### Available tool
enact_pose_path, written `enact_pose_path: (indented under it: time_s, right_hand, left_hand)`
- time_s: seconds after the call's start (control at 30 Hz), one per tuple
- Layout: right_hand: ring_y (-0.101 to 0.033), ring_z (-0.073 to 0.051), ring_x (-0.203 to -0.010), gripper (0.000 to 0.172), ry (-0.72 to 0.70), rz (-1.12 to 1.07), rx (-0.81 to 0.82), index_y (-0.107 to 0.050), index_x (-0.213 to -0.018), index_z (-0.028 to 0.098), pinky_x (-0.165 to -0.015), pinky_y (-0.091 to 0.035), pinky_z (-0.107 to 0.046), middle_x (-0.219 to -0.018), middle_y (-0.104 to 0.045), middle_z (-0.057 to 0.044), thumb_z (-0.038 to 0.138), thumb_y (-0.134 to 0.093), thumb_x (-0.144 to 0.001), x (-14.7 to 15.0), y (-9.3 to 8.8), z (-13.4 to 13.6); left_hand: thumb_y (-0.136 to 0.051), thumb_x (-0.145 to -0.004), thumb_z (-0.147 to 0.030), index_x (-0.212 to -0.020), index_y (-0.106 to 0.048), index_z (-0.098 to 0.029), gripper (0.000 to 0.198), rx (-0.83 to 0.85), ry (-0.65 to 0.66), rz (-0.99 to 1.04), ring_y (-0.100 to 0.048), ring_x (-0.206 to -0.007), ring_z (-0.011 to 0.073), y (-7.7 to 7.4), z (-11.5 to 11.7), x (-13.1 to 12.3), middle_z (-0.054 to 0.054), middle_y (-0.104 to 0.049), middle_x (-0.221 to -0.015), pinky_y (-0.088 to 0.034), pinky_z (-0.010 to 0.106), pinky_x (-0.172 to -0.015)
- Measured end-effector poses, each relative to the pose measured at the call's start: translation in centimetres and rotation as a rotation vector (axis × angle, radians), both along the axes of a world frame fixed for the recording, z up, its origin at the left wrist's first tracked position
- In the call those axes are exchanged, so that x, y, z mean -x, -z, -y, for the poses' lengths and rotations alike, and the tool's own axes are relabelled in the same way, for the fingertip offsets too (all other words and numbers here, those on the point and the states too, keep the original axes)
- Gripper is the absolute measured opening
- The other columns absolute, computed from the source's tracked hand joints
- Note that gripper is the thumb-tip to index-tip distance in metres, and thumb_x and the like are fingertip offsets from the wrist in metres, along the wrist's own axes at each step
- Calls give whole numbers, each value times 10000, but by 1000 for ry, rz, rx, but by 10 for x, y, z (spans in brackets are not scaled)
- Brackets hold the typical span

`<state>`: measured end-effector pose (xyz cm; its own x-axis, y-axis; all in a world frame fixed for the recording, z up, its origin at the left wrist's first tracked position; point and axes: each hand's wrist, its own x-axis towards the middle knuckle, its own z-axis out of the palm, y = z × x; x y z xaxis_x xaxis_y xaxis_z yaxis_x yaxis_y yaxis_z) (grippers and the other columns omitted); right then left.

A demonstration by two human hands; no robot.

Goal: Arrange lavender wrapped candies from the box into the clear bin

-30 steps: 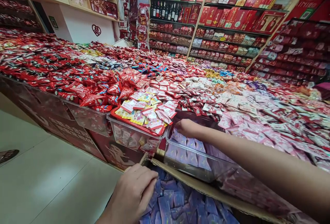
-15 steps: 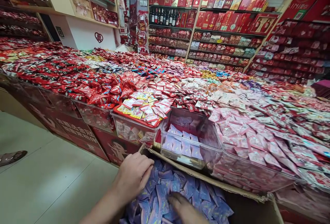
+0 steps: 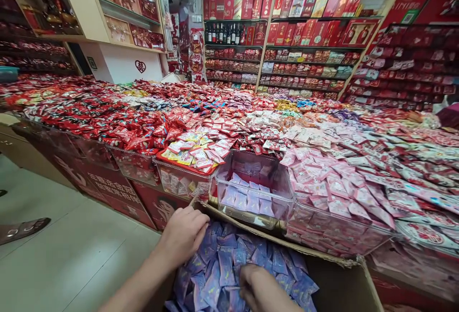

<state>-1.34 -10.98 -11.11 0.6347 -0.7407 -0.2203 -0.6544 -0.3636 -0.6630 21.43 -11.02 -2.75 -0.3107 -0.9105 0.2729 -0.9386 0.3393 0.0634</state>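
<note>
The purple packets [image 3: 211, 285] lie heaped in an open cardboard box [image 3: 344, 283] at the lower centre. The lower edge of the view cuts off the near part of both heap and box; the depth of the heap cannot be read.

The right hand [image 3: 256, 283] is set into the heap, back upward, forearm entering from below. Its fingers curl downward; the fingertips are hidden, so whether they grasp a packet cannot be told.

The left hand [image 3: 186, 233] is placed at the box's far left corner, fingers bent over the edge. Its palm is hidden; a firm grip cannot be confirmed.

Just beyond the box stands a clear bin [image 3: 283, 206], partly filled with lilac packets [image 3: 247, 199]. Pink packets [image 3: 333, 183] are piled to its right.
</note>
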Motion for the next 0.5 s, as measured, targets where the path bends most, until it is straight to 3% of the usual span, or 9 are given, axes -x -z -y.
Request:
enact_pose_path:
  time_s: [0.1,0.17,0.23,0.33,0.4,0.5]
  right_hand:
    - [-507,-152,-604,103,48,96,40,-549,-683,194,-556,-344,-246,-646,-586,-12,151,-455,-691,11,-25,10]
    - [-473,-139,-590,73,107,217,1,-525,-668,183,-546,-327,-241,-617,-543,1,191,-469,-714,15,-44,14]
    - [-440,-125,-577,103,188,379,-114,-506,-672,174,-539,-325,-233,-602,-496,15,253,-488,-735,16,-62,15]
    - [-421,-111,-574,172,309,611,-302,-502,-694,168,-543,-333,-226,-608,-470,27,333,-546,-719,14,-81,13]
    - [-422,-105,-579,205,379,717,-402,-516,-701,163,-549,-332,-222,-614,-480,28,348,-602,-681,12,-87,11]
    - [-404,-86,-547,245,510,858,-545,-528,-691,151,-529,-311,-211,-590,-485,33,356,-653,-643,11,-87,11]
  left_hand:
    - [-389,-830,-174,-894,-580,-188,202,-18,48,-151,-532,-783,203,-1,-2,2,51,-605,-796,-385,353,-680]
    - [-398,-832,-181,-969,-554,-189,208,-107,87,-403,-536,-856,187,-2,-7,9,59,-601,-900,-406,344,-750]
    - [-451,-815,-217,-1091,-484,-197,279,-314,88,-724,-532,-931,173,-4,-13,23,75,-561,-1043,-429,318,-788]
    - [-639,-676,-229,-1218,-362,-230,609,-649,101,-1067,-497,-1036,195,-8,-20,49,85,-455,-1218,-424,311,-835]
    - [-685,-619,-190,-1193,-381,-244,652,-776,128,-1229,-533,-989,197,-10,-21,63,62,-503,-1154,-433,305,-813]
    - [-640,-688,-221,-1151,-385,-231,529,-981,100,-1558,-624,-734,157,-12,-17,70,20,-601,-888,-476,248,-618]
